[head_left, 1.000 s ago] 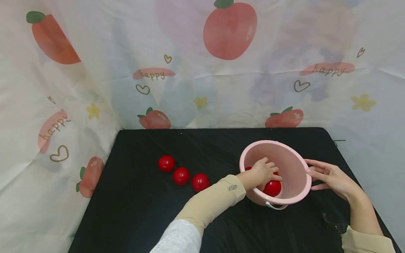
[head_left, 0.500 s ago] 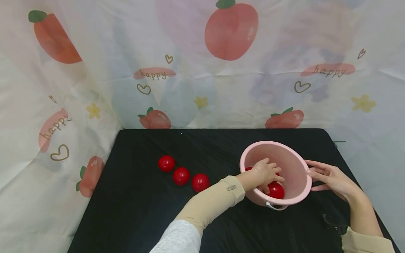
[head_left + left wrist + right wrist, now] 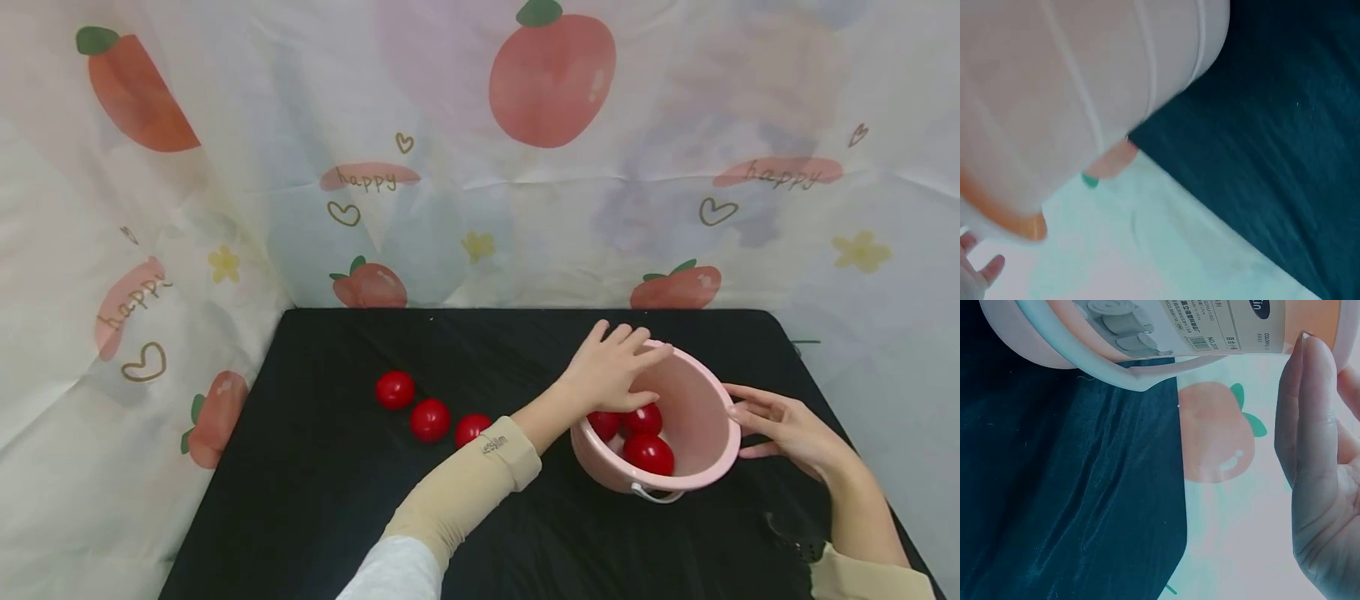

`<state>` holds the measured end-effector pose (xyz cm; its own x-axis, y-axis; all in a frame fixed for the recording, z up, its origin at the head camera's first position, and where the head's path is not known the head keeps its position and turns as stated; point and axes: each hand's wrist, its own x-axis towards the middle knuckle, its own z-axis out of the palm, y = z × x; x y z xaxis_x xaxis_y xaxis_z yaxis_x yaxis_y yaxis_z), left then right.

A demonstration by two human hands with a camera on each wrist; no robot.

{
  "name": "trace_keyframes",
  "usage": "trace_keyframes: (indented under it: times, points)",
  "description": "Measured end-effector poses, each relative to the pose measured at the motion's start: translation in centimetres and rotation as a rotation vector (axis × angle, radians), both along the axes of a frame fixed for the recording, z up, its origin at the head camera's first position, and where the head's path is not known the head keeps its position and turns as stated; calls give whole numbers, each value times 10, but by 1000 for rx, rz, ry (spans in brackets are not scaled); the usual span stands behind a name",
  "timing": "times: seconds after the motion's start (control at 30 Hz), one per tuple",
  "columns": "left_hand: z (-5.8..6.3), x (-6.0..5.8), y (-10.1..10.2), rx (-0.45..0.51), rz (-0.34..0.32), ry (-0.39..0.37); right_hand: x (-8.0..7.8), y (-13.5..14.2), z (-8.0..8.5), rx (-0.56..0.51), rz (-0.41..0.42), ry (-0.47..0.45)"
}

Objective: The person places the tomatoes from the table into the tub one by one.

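A pink bucket [image 3: 701, 417] with a white handle [image 3: 657, 493] stands at the right of the black-covered table. Inside lie three shiny red balls [image 3: 648, 455], close together near its left side. My left hand [image 3: 611, 371] is over the bucket's left rim, fingers spread and holding nothing. Its fingertips [image 3: 991, 269] show at the lower left of the left wrist view, close to the blurred rim. On the other side, my right hand [image 3: 787, 429] touches the bucket's outer right wall with fairly straight fingers. The right wrist view shows the right thumb [image 3: 1317, 406] against a printed label [image 3: 1210, 328].
Three more red balls [image 3: 430, 420] lie in a slanting row on the black cloth [image 3: 330, 492], left of the bucket. My left sleeve [image 3: 480, 462] partly covers the nearest one. A printed fabric backdrop [image 3: 525, 208] rises behind the table's far edge.
My left hand has risen out of the bucket toward its upper left rim, uncovering the three balls inside. The front ball shifted slightly right. My right hand stays at the bucket's side.
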<state>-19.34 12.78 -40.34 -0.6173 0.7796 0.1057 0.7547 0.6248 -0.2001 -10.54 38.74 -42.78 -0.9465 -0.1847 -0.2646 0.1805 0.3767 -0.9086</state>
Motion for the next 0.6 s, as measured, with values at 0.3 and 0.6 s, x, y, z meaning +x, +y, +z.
trace_keyframes:
  times: [0.3, 0.6]
  points:
    - [-12, -12, -66, 259, 225, 125, 0, 0, -1, 17, -1, 15]
    - [-40, -25, -152, 422, 458, 64, -1, 0, 0, 12, 0, 7]
